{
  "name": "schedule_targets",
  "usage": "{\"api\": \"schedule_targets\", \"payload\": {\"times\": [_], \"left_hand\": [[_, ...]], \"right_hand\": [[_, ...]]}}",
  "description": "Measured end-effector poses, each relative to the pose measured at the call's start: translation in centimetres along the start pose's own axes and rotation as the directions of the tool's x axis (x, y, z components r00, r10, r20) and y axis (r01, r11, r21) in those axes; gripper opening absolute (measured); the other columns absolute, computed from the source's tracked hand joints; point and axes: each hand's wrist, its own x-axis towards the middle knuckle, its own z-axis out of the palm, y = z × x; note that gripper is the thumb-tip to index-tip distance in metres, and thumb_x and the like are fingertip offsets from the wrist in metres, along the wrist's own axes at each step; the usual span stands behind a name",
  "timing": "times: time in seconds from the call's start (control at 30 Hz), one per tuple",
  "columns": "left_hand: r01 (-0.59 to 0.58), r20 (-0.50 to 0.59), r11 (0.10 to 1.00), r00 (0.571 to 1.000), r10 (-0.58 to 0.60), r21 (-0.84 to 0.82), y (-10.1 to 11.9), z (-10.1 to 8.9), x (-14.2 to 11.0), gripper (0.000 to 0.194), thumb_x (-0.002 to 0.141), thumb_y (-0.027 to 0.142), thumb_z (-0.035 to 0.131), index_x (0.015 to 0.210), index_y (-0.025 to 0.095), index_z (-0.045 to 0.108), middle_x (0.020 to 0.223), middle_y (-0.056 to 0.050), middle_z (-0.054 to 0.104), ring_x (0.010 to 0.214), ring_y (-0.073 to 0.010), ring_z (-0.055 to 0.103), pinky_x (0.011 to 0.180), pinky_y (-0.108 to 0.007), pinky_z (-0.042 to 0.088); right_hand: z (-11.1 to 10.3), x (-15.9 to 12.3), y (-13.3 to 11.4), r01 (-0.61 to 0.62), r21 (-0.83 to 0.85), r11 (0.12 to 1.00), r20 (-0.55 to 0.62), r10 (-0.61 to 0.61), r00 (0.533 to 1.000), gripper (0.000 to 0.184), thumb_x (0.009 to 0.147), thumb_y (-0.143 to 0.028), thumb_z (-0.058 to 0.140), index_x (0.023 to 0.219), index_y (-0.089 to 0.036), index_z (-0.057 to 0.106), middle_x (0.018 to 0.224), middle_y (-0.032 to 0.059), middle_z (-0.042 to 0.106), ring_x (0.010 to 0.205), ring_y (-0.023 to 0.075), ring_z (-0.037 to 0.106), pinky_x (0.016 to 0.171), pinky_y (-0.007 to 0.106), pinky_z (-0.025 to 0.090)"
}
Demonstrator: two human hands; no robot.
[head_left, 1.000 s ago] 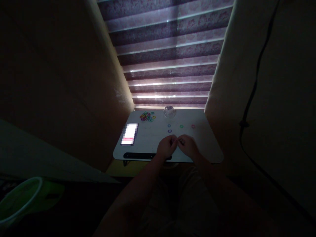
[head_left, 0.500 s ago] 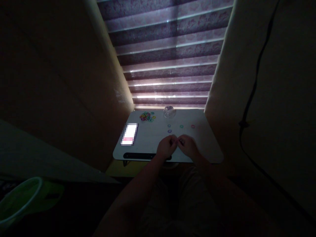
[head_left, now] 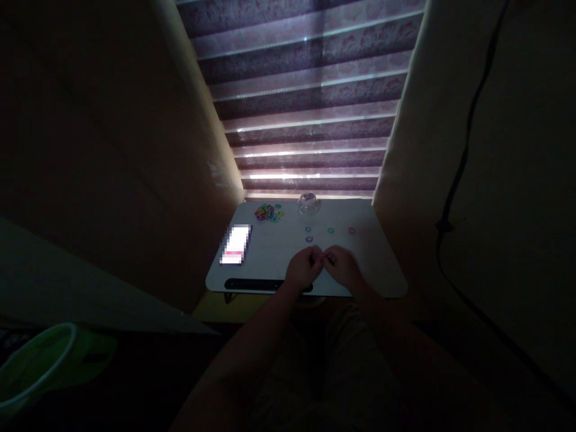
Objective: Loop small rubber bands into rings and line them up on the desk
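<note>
Over the near part of the white table [head_left: 270, 246], my left hand [head_left: 305, 267] and my right hand [head_left: 342, 265] meet fingertip to fingertip. Both are closed in a pinch on a tiny pinkish thing [head_left: 323, 257] that looks like a small hair tie; the fingers hide most of it. Just beyond them lie separate ring-shaped hair ties: a purple one [head_left: 309, 239], a bluish one [head_left: 308, 229], a green one [head_left: 330, 230] and a pink one [head_left: 351, 230]. A mixed pile of coloured hair ties [head_left: 265, 212] sits at the back left.
A clear round container [head_left: 308, 204] stands at the table's back edge. To the left lies a phone [head_left: 236, 245] with a bright screen. A black strip [head_left: 252, 284] runs along the near edge, partly under my left wrist. A green bucket [head_left: 58, 360] is at lower left.
</note>
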Motion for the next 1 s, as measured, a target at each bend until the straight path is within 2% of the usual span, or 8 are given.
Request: {"api": "schedule_targets", "payload": {"times": [0.17, 0.67, 1.0], "left_hand": [[-0.032, -0.006, 0.999, 0.999, 0.032, -0.028, -0.09, 0.04, -0.03, 0.019, 0.088, 0.036, 0.053, 0.084, 0.018, 0.059, 0.075, 0.0, 0.062, 0.066, -0.0122, 0.052, 0.062, -0.024, 0.037], [0.004, -0.004, 1.0, 1.0, -0.004, -0.027, 0.2, -0.12, -0.05, 0.02, 0.087, 0.037, 0.054, 0.083, 0.018, 0.06, 0.073, 0.0, 0.061, 0.064, -0.0119, 0.051, 0.06, -0.024, 0.036], [0.013, 0.007, 1.0, 1.0, -0.013, 0.005, -0.24, 0.18, 0.03, 0.024, 0.087, 0.041, 0.054, 0.08, 0.018, 0.058, 0.073, 0.0, 0.061, 0.064, -0.0119, 0.051, 0.06, -0.024, 0.036]], "right_hand": [[-0.18, 0.05, -0.21, 0.015, -0.007, 1.0, -0.004, -0.015, 1.0, 0.009, 0.079, -0.024, 0.057, 0.072, -0.02, 0.061, 0.069, 0.0016, 0.058, 0.063, 0.0135, 0.05, 0.06, 0.025, 0.036], [-0.27, -0.04, -0.45, -0.012, 0.02, 1.0, 0.009, 0.011, 1.0, 0.009, 0.079, -0.023, 0.056, 0.072, -0.019, 0.06, 0.068, 0.0013, 0.057, 0.06, 0.0126, 0.049, 0.057, 0.024, 0.035], [-0.41, 0.03, -0.53, 0.012, -0.01, 1.0, 0.012, -0.012, 1.0, 0.011, 0.08, -0.023, 0.054, 0.072, -0.019, 0.061, 0.069, 0.0024, 0.058, 0.063, 0.0139, 0.049, 0.059, 0.025, 0.036]]}}
